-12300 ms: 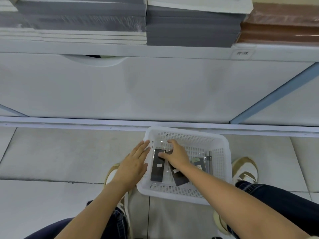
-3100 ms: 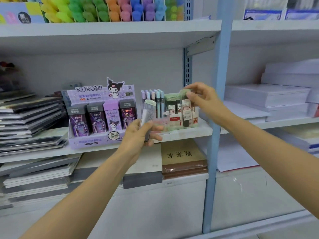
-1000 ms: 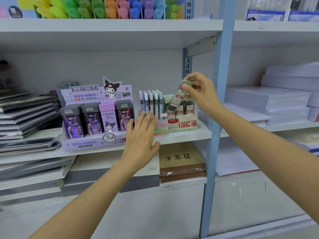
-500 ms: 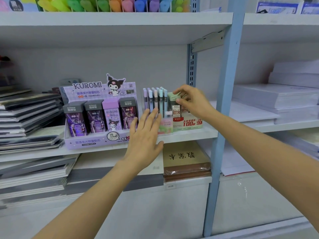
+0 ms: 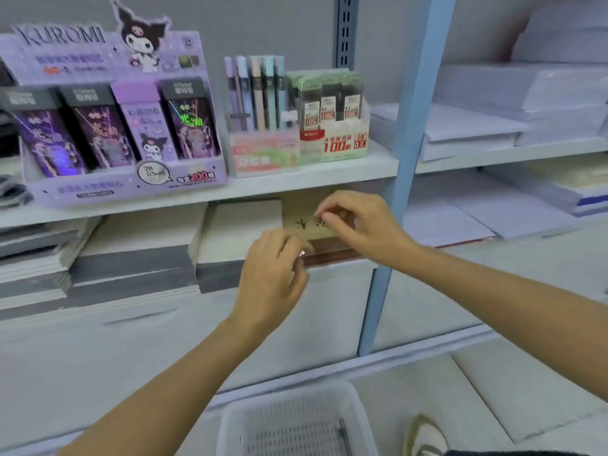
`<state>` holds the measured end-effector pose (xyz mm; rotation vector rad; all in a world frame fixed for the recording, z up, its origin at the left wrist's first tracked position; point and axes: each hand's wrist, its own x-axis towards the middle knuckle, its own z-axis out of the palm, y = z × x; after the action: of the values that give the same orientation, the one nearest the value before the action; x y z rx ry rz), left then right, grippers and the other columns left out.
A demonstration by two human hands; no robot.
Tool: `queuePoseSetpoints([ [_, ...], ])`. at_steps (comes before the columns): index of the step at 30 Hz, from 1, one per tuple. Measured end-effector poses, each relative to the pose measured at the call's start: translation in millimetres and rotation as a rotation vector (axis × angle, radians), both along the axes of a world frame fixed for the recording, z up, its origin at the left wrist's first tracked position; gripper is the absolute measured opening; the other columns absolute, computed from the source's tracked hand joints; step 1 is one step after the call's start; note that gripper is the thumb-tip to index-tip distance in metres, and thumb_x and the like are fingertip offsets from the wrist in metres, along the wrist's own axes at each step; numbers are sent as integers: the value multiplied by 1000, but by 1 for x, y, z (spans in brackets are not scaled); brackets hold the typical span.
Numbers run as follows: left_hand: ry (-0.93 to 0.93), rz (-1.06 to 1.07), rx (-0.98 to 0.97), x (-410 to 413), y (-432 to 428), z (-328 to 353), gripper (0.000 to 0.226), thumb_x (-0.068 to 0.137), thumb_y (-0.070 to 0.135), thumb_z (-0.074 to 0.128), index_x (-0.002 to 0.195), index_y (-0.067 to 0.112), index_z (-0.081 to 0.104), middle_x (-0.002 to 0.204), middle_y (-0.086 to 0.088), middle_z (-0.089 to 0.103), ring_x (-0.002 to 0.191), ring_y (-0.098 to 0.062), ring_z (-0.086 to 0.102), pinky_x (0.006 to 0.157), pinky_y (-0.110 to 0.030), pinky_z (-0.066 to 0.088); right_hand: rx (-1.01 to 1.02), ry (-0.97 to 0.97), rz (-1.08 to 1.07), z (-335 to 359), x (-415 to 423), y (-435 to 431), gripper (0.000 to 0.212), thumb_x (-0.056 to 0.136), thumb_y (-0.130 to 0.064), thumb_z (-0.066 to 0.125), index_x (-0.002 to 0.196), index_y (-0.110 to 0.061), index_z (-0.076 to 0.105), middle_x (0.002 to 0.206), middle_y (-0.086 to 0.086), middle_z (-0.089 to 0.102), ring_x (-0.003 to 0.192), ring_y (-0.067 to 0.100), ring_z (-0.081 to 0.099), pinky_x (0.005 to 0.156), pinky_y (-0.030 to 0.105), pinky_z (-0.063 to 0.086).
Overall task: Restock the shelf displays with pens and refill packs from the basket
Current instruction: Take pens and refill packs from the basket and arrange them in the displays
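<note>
The refill pack has left the right hand [image 5: 357, 225] and stands among the refill packs [image 5: 329, 105] in the green display [image 5: 332, 144]. Both hands have dropped towards the basket [image 5: 289, 394]. The left hand [image 5: 273, 274] and right fingers hang loosely curled, empty. Only 1 pen [image 5: 343, 432] shows inside the basket, so restocking looks nearly done.

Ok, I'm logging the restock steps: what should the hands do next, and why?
Probably reach the right hand down into the basket for the pen lying by its right wall; it and the left hand seem to hold nothing.
</note>
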<state>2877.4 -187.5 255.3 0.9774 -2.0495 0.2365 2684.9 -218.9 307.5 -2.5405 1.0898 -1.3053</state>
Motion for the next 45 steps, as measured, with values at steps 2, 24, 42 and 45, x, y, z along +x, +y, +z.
queuePoseSetpoints([
  [2, -18, -40, 265, -10, 9, -59, 18, 81, 0, 63, 96, 10, 64, 90, -2, 61, 81, -19, 55, 68, -32, 45, 241, 124, 20, -62, -7, 11, 9, 94, -19, 59, 95, -18, 68, 74, -22, 59, 65, -1, 55, 60, 13, 40],
  [24, 368, 444, 1646, -99, 72, -370, 10, 86, 14, 69, 94, 19, 68, 85, 6, 68, 78, -10, 64, 67, -19, 46, 1161, 121, -217, -390, -54, 46, 27, 94, -19, 60, 121, -17, 55, 80, -8, 48, 61, 2, 49, 59, 5, 40],
  [42, 632, 394, 1688, -89, 76, -372, 12, 88, 14, 69, 99, 13, 72, 87, 0, 73, 80, -15, 69, 78, -28, 56, 1183, 66, -225, -395, -56, 49, 28, 92, -21, 63, 120, -22, 56, 92, -3, 56, 66, 7, 55, 55, 7, 41],
  [45, 745, 257, 1646, -67, 69, -358, 9, 88, 9, 68, 91, 14, 75, 80, -1, 75, 78, -17, 72, 73, -24, 57, 1067, 73, -231, -384, -54, 46, 29, 91, -23, 65, 119, -20, 58, 103, -3, 53, 68, 14, 56, 67, 15, 45],
])
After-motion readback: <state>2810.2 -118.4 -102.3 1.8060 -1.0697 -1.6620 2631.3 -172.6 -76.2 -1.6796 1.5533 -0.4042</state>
